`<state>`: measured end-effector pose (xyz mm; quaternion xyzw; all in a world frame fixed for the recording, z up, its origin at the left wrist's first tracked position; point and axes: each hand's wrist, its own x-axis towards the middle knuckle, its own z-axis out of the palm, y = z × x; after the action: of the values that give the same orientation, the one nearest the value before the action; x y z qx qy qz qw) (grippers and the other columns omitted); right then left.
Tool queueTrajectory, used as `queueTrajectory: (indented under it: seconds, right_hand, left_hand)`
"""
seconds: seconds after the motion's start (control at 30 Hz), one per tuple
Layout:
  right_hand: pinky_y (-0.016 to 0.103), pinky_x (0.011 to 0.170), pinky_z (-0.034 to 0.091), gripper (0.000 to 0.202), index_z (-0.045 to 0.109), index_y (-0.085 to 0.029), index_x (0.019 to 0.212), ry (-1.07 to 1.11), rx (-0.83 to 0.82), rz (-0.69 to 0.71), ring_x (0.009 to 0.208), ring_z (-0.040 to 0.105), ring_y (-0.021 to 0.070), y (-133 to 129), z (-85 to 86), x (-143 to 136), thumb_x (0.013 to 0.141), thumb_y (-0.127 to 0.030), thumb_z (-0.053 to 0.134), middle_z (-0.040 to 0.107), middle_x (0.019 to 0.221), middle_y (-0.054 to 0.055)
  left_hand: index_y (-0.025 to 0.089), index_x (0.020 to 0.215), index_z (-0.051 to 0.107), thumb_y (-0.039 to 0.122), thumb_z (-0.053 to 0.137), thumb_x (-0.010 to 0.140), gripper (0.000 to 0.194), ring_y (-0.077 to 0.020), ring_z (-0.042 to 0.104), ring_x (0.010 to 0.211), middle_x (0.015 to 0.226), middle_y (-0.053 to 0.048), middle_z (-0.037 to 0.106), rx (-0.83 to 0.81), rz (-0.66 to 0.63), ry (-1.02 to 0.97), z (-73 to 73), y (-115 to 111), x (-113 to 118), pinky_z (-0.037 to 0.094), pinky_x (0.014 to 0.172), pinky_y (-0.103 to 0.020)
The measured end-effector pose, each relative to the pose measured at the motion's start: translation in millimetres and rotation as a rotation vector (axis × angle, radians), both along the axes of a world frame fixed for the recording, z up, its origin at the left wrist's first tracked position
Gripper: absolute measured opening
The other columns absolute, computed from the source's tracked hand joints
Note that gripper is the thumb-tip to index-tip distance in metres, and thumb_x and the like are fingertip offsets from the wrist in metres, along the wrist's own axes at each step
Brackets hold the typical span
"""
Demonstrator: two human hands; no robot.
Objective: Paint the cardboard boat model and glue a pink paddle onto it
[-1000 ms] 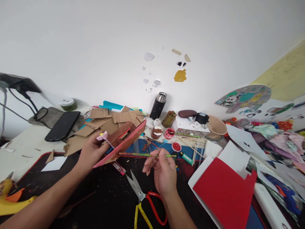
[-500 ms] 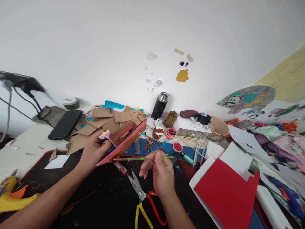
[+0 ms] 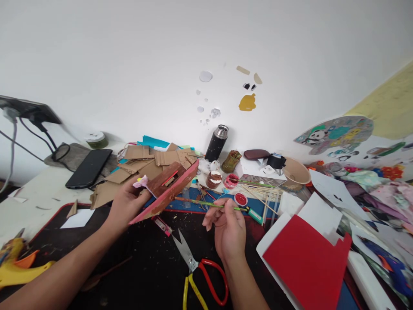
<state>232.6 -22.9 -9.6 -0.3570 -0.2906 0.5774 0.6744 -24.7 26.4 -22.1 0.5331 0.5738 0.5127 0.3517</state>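
My left hand (image 3: 126,206) grips a painted cardboard model (image 3: 176,189), brown on one face and pinkish red with brown patches along the slanted panel facing me. A small pink flower with a yellow centre (image 3: 141,181) sits at its left end, by my thumb. Pinched between the thumb and fingers of my right hand (image 3: 228,228) is a thin paintbrush (image 3: 201,202) with a green handle. Its brown tip meets the slanted panel near the middle. Below lie open scissors (image 3: 191,261) with one red and one yellow handle.
Paint pots, one brown (image 3: 213,179) and one red (image 3: 240,199), stand behind my right hand near a black flask (image 3: 217,143). Cardboard scraps (image 3: 138,165) pile at the back left. Red paper (image 3: 306,258) lies right; a yellow glue gun (image 3: 22,267) lies left.
My right hand has moved up and to the right with the paintbrush. The brush tip has shifted from the panel's lower left towards its middle. My left hand and the model stay nearly still.
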Motion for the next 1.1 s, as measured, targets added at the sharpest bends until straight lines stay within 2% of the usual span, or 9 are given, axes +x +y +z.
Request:
queueTrajectory:
  seconds: [0.13, 0.4, 0.73, 0.93, 1.1]
  right_hand:
    - [0.021, 0.042, 0.05, 0.045, 0.076, -0.018, 0.086, -0.011, -0.002, 0.066, 0.048, 0.072, 0.0171, -3.3, -1.2, -4.6, 0.093, -0.061, 0.082, 0.078, 0.065, 0.004]
    - [0.022, 0.042, 0.049, 0.047, 0.074, -0.017, 0.086, -0.035, 0.014, 0.183, 0.046, 0.071, 0.017, -8.6, -5.6, -11.8, 0.097, -0.063, 0.077, 0.078, 0.064, 0.005]
    - [0.021, 0.043, 0.05, 0.044, 0.075, -0.018, 0.086, -0.006, -0.007, 0.027, 0.048, 0.071, 0.0162, -0.1, -1.6, -1.3, 0.092, -0.061, 0.083, 0.077, 0.062, 0.003]
    - [0.02, 0.041, 0.049, 0.045, 0.077, -0.018, 0.086, 0.031, -0.016, -0.105, 0.048, 0.071, 0.0154, 5.5, 1.2, 5.5, 0.085, -0.061, 0.089, 0.078, 0.065, 0.003]
    - [0.02, 0.041, 0.05, 0.044, 0.077, -0.018, 0.086, 0.035, -0.005, -0.073, 0.047, 0.071, 0.0153, 4.8, 1.8, 5.4, 0.086, -0.061, 0.089, 0.078, 0.065, 0.002]
  left_hand:
    - [0.021, 0.085, 0.073, 0.05, 0.081, 0.077, 0.032, -0.0243, 0.068, 0.078, 0.084, -0.005, 0.078, -0.002, 0.002, -0.014, 0.2, -1.2, 0.6, 0.056, 0.076, -0.035]
    - [0.022, 0.078, 0.071, 0.062, 0.085, 0.072, 0.043, -0.0229, 0.064, 0.074, 0.074, -0.002, 0.072, 0.043, 0.026, -0.059, -3.1, 3.1, 2.2, 0.055, 0.073, -0.034]
    - [0.021, 0.072, 0.068, 0.057, 0.087, 0.072, 0.04, -0.0196, 0.058, 0.068, 0.069, 0.001, 0.065, 0.06, 0.017, -0.075, 1.6, 0.8, 3.7, 0.05, 0.066, -0.03]
    - [0.021, 0.074, 0.07, 0.057, 0.089, 0.071, 0.041, -0.0208, 0.061, 0.071, 0.071, -0.001, 0.069, 0.052, 0.016, -0.085, 1.2, 0.5, 2.7, 0.052, 0.069, -0.031]
    - [0.021, 0.076, 0.07, 0.062, 0.088, 0.071, 0.045, -0.0208, 0.062, 0.071, 0.072, -0.001, 0.069, 0.049, 0.021, -0.098, -1.1, 1.5, 2.5, 0.053, 0.07, -0.032]
